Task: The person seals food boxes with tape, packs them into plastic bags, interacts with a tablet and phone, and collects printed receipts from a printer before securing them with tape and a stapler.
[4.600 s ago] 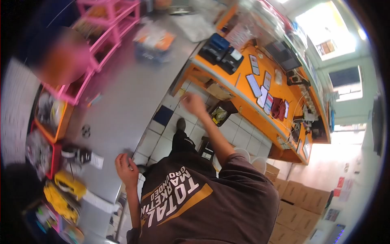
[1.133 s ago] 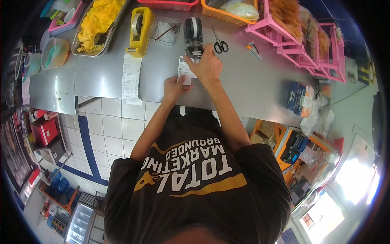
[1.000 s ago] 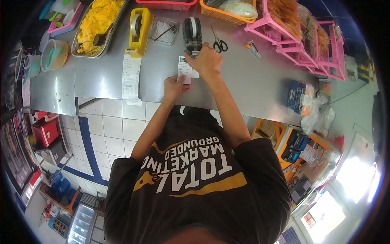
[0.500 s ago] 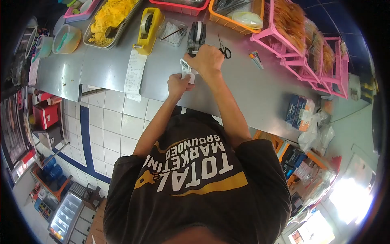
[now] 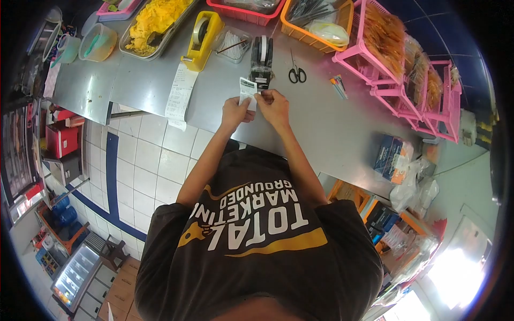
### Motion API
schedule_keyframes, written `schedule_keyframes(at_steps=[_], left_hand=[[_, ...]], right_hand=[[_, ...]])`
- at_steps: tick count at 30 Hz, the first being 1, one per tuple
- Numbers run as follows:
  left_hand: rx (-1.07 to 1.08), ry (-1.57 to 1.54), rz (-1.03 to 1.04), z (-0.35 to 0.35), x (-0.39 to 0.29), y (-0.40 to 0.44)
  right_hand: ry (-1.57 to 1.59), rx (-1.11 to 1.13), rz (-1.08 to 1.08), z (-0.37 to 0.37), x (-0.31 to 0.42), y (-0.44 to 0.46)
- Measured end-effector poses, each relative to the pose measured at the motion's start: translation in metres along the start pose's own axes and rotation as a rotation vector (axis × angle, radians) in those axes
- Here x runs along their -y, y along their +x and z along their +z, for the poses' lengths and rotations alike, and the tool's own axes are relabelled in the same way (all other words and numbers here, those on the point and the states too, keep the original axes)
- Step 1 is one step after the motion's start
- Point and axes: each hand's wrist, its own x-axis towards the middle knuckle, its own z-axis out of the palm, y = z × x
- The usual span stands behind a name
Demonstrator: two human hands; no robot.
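A small printed paper slip (image 5: 248, 89) is held upright between both hands over the metal table's front part. My left hand (image 5: 236, 112) pinches its left side and lower part. My right hand (image 5: 274, 108) is closed at the slip's right edge, its thumb and forefinger together. Just beyond the slip stands a black tape dispenser (image 5: 262, 59). Black scissors (image 5: 297, 74) lie to its right. To the left are a clear box of white sticks (image 5: 233, 45) and a yellow tape dispenser (image 5: 203, 41), with a long receipt (image 5: 181, 96) hanging over the table edge.
A tray of yellow food (image 5: 155, 24) and a plastic tub (image 5: 100, 43) stand at the back left. Orange (image 5: 317, 37) and red (image 5: 248, 13) baskets are at the back. Pink racks (image 5: 372, 73) hold bagged goods on the right, near a blue-orange box (image 5: 390, 157).
My right hand has drawn back from the black tape dispenser to the slip's right edge. The scissors are fully uncovered. The view has shifted slightly.
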Motion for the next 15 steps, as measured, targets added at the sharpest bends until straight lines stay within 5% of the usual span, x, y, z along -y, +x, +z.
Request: schedule_keyframes(at_steps=[7,12,15], left_hand=[[0.086,-0.251,-0.031,-0.013,0.008,-0.002],[0.100,0.033,-0.053,-0.017,0.003,0.003],[-0.004,0.294,-0.023,-0.011,-0.005,-0.001]], right_hand=[[0.306,0.167,0.140,0.012,-0.024,0.000],[0.284,0.407,0.259,0.005,-0.012,-0.004],[0.278,0.447,0.517,-0.003,0.009,-0.001]])
